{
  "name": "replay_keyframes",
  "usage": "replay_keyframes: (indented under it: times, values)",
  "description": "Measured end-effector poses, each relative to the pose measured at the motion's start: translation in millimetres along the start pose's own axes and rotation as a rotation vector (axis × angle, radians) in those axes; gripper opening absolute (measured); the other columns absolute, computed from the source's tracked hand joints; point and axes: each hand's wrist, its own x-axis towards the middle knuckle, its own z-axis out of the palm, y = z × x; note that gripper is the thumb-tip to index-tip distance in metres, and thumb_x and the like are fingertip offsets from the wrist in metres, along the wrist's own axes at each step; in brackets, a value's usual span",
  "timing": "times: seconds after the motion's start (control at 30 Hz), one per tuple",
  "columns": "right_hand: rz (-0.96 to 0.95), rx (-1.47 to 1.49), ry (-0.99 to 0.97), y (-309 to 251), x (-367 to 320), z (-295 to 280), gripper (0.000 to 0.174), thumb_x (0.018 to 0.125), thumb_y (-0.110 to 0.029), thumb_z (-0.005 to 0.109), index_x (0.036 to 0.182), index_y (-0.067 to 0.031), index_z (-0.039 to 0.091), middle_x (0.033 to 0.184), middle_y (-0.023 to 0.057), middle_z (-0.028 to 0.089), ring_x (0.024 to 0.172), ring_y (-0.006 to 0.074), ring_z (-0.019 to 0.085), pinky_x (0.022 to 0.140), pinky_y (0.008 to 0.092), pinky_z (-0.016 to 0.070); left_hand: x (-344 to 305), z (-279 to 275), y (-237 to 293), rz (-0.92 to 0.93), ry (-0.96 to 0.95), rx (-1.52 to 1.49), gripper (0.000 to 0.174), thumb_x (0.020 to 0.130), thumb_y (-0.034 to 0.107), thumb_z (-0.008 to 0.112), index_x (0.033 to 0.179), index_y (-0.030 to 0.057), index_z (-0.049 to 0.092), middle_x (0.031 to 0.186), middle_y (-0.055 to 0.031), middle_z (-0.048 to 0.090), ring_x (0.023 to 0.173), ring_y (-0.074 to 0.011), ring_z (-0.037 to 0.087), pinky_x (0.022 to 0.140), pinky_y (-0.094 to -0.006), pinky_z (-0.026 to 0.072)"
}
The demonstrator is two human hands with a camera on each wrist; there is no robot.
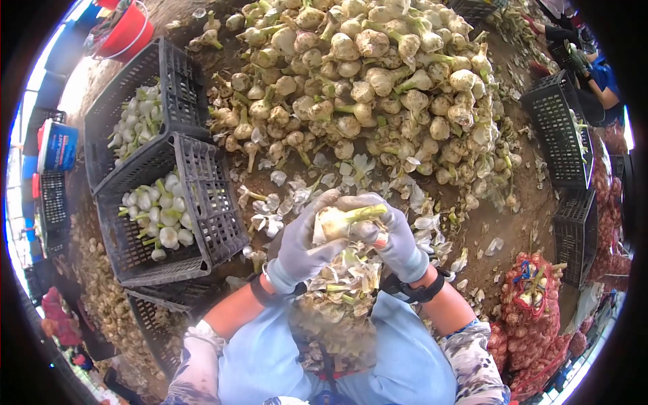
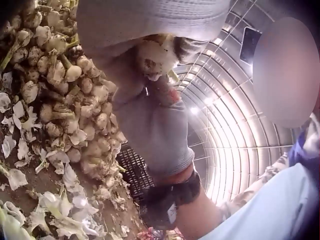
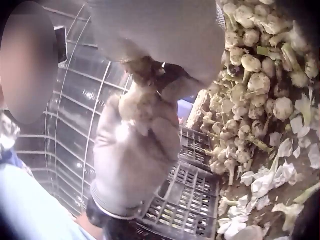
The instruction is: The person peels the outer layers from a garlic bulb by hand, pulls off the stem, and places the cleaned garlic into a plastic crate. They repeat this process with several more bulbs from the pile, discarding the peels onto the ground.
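Note:
A garlic bulb point(image 1: 331, 225) with a thick green stem is held in front of the lap, its pale skin stained with brown. My left hand point(image 1: 301, 237), in a grey glove, grips the bulb from the left side, fingers over the top and thumb below. My right hand point(image 1: 399, 241), gloved likewise, curls around the stem side of the same bulb. A small red-orange patch point(image 1: 381, 239) shows at the right thumb; I cannot tell what it is. Both wrist views show the bulb partly hidden by the gloves. Loose peeled skins point(image 1: 344, 273) lie below the hands.
A large heap of unpeeled garlic point(image 1: 378, 81) rises ahead. On the left, black crates point(image 1: 212, 196) hold cleaned white bulbs point(image 1: 162, 209). Red net sacks point(image 1: 530, 310) of garlic stand at right, near more black crates point(image 1: 557, 128). A red bucket point(image 1: 128, 34) is at far left.

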Motion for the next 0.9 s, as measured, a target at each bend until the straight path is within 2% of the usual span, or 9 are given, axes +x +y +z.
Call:
replay_keyframes:
  times: [0.17,0.27,0.43,0.53,0.57,0.7,0.8,0.83,0.9]
  values:
    - [-0.037,-0.1,0.041,11,-1,0,0.035,0.089,-0.031,0.075,0.113,-0.0054,0.072,0.107,0.0075,0.07,0.102,0.0201,0.064,0.091,0.0324,0.0484,-2,2,3,-0.054,0.004,-0.092,0.069,0.084,0.006,0.068,0.146,-0.0061,0.037,0.139,-0.0122,0.052,0.123,-0.0186,0.054,0.106,-0.0318,0.0415]
    - [-0.273,-0.255,-0.036,17,3,-8,0.034,0.087,-0.03,0.078,0.11,-0.0063,0.074,0.104,0.0085,0.072,0.1,0.0211,0.065,0.088,0.0323,0.0507,-3,-2,7,-0.224,-0.02,-0.279,0.068,0.088,0.009,0.064,0.148,-0.0071,0.034,0.136,-0.0108,0.054,0.121,-0.0155,0.053,0.104,-0.0304,0.0418]
    - [-0.331,-0.427,-0.036,4,1,-8,0.029,0.081,-0.011,0.075,0.11,-0.0077,0.074,0.104,0.0097,0.072,0.097,0.0239,0.067,0.086,0.033,0.0528,-6,-11,-3,-0.288,-0.12,-0.348,0.061,0.096,0.018,0.054,0.147,-0.0077,0.033,0.128,-0.0083,0.059,0.112,-0.0122,0.057,0.099,-0.0274,0.0443]
    - [-0.332,-0.502,0.048,3,-2,-3,0.035,0.074,0.001,0.071,0.108,-0.0076,0.074,0.105,0.01,0.072,0.098,0.0243,0.067,0.086,0.033,0.0534,-3,-12,-9,-0.391,-0.138,-0.635,0.062,0.097,0.024,0.053,0.146,-0.0079,0.034,0.126,-0.0093,0.059,0.111,-0.0123,0.057,0.097,-0.0281,0.0457]
    - [-0.332,-0.532,0.093,4,-3,-1,0.038,0.071,0.005,0.07,0.107,-0.0076,0.073,0.105,0.01,0.072,0.098,0.0243,0.068,0.086,0.033,0.0535,2,-10,-8,-0.453,-0.098,-0.656,0.07,0.093,0.024,0.065,0.147,-0.0077,0.033,0.126,-0.0108,0.058,0.112,-0.0139,0.057,0.098,-0.0299,0.0467]
    - [-0.252,-0.584,0.292,11,-5,6,0.04,0.069,0.011,0.067,0.105,-0.0069,0.07,0.102,0.0099,0.072,0.096,0.0244,0.069,0.084,0.031,0.0544,3,9,-7,-0.197,0.163,-0.11,0.082,0.08,0.012,0.082,0.144,-0.0066,0.035,0.126,-0.0094,0.056,0.114,-0.0148,0.057,0.098,-0.0286,0.0484]
    - [-0.226,-0.677,0.259,7,-10,10,0.042,0.068,0.012,0.065,0.105,-0.007,0.07,0.102,0.01,0.072,0.093,0.0243,0.07,0.082,0.0308,0.0552,1,3,-2,-0.258,0.123,-0.261,0.073,0.08,0.013,0.081,0.139,-0.0063,0.042,0.122,-0.0097,0.058,0.113,-0.0152,0.058,0.097,-0.0285,0.05]
    - [-0.224,-0.653,0.225,9,-9,5,0.031,0.077,0.006,0.065,0.106,-0.0052,0.069,0.1,0.0088,0.072,0.091,0.0215,0.071,0.08,0.0306,0.056,5,-4,-1,-0.292,0.078,-0.243,0.068,0.079,0.014,0.082,0.134,-0.0061,0.047,0.12,-0.0109,0.06,0.11,-0.0162,0.059,0.097,-0.0299,0.0506]
    - [0.115,-0.067,0.289,19,-11,1,0.023,0.086,-0.001,0.061,0.109,-0.0034,0.066,0.1,0.0086,0.071,0.09,0.0195,0.07,0.078,0.0303,0.0561,5,-9,3,-0.396,0.014,-0.441,0.069,0.076,0.012,0.084,0.133,-0.006,0.049,0.121,-0.0133,0.062,0.107,-0.0197,0.064,0.092,-0.0336,0.0555]
